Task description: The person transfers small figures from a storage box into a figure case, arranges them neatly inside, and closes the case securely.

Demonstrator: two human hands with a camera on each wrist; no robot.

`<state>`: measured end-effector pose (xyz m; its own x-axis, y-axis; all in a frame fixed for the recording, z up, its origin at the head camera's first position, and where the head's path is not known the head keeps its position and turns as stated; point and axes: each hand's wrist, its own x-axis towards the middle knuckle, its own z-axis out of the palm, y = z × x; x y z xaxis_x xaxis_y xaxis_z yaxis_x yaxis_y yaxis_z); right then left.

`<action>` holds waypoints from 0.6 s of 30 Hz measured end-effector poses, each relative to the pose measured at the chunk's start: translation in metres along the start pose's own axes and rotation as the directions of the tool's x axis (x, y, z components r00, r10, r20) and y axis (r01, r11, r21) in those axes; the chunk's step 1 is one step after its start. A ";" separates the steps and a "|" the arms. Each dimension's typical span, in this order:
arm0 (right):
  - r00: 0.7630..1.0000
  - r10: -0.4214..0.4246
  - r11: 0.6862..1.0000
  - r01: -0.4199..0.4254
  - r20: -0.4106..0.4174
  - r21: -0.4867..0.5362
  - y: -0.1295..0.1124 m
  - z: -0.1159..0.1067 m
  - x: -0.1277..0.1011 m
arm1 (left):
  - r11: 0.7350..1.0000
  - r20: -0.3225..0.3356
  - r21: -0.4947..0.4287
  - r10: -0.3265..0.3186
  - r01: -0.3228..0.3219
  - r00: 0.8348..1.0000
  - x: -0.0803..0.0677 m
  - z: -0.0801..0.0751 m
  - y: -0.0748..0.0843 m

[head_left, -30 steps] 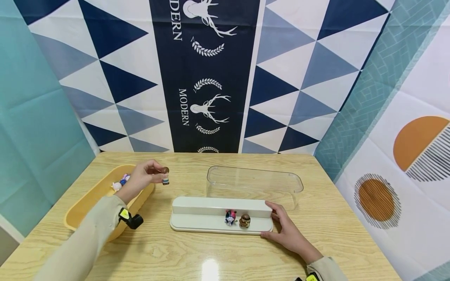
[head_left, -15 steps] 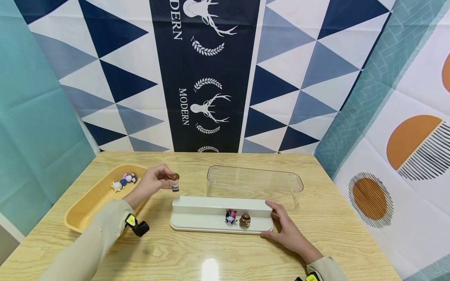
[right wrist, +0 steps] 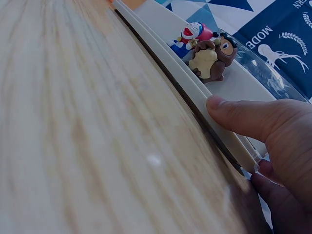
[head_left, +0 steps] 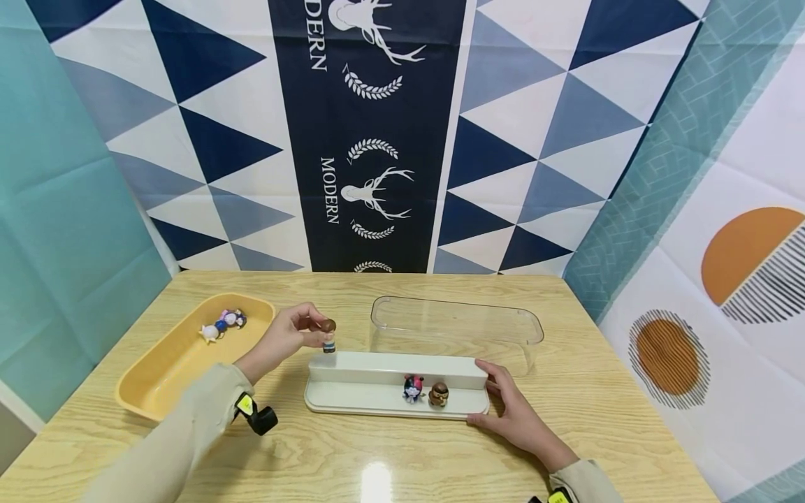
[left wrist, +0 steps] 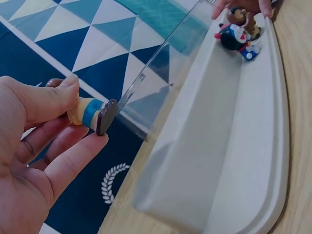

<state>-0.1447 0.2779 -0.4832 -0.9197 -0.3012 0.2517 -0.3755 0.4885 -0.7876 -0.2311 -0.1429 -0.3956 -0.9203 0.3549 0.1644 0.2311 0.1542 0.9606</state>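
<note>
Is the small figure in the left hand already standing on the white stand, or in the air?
In the air: the left hand pinches the figure just above the white stand.

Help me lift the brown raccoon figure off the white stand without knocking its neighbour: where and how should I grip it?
Probably pinch the brown raccoon figure front to back at its head, coming down from above. It stands upright on the white stand's lower step, with the dark-haired figure close at its left and the right hand holding the stand's end.
</note>
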 end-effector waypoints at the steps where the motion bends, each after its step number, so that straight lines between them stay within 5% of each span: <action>1: 1.000 -0.004 1.000 0.004 0.000 0.001 0.000 0.000 0.000 | 1.000 0.000 0.009 -0.004 0.004 1.000 0.000 0.002 0.000; 18: 1.000 -0.017 1.000 0.017 0.001 -0.010 0.003 0.000 0.000 | 0.999 0.041 -0.040 0.038 -0.036 0.998 -0.001 0.035 -0.008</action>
<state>-0.1460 0.2787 -0.4854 -0.9131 -0.3105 0.2644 -0.3922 0.4914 -0.7776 -0.2207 -0.1118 -0.4114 -0.8971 0.3982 0.1914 0.2515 0.1040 0.9623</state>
